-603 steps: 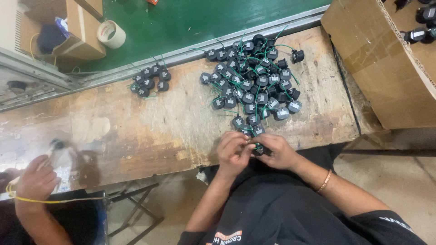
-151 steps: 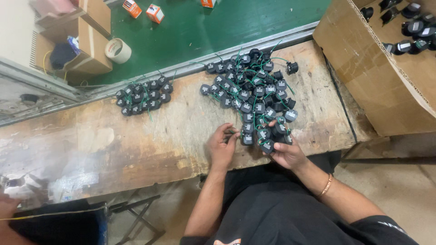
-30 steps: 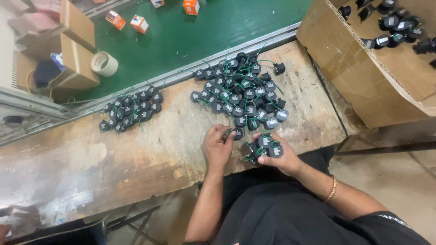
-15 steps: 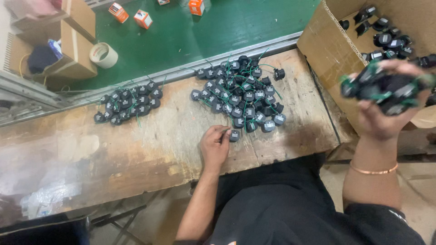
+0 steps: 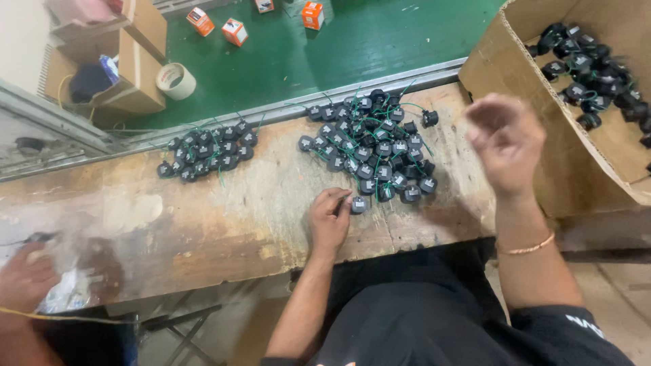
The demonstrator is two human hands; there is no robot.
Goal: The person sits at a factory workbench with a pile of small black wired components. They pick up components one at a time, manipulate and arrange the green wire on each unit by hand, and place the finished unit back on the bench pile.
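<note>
**Left hand pinched one round part at the heap's edge, right hand hung empty by the box**

The worn wooden workbench (image 5: 224,224) ran across the middle of the frame, its top scuffed and stained, and behind it the green floor (image 5: 352,47) filled the upper centre. At upper right sat a big cardboard box (image 5: 515,122), tilted open, with a load of black round parts (image 5: 590,61) in it. More cardboard boxes (image 5: 129,74) stood at upper left, a roll of tape (image 5: 175,80) just beside them.

Centre of the bench, there was the main heap of black round parts with green wires (image 5: 376,146), packed close together. A smaller cluster of the same parts (image 5: 207,154) lay well apart to its left.

The right hand (image 5: 505,139) was up in the air at centre right, blurred, fingers loosely curled and nothing in them, between the heap and the box wall. A thin bangle (image 5: 525,247) circled that wrist.

The left hand (image 5: 330,220) rested on the bench just below the heap, fingertips pinching a single black round part (image 5: 359,204) at the heap's lower edge.

At the lower left corner, another person's hand (image 5: 27,278) sat on a crumpled clear bag (image 5: 74,291), a yellow cord (image 5: 61,317) running below it.
</note>
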